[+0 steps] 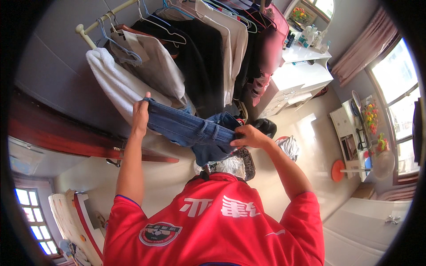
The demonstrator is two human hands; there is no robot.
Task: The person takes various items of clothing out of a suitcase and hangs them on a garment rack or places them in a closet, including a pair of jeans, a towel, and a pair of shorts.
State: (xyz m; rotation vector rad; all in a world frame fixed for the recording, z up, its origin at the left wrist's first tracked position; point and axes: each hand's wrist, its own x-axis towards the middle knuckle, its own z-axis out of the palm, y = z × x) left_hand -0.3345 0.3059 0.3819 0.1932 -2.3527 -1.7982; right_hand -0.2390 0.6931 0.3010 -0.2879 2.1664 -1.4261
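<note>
A pair of blue denim jeans (186, 125) is stretched by its waistband between my two hands, with the legs hanging down behind and below. My left hand (141, 114) pinches one end of the waistband, thumb up, in front of a white towel (109, 76). At the other end, my right hand (251, 137) grips the waistband between thumb and fingers. Belt loops show along the band nearer my right hand. Just beyond the jeans hang several garments, among them a black garment (203, 56) and a white shirt (159, 60).
A cream clothes rail (109, 15) carries several hangers. Beyond it, right, stands a white dressing table (299, 76) with bottles. A dark red door (66, 129) is at left. On the floor are a black bag (264, 127), grey cloth (289, 148) and a patterned container (247, 163).
</note>
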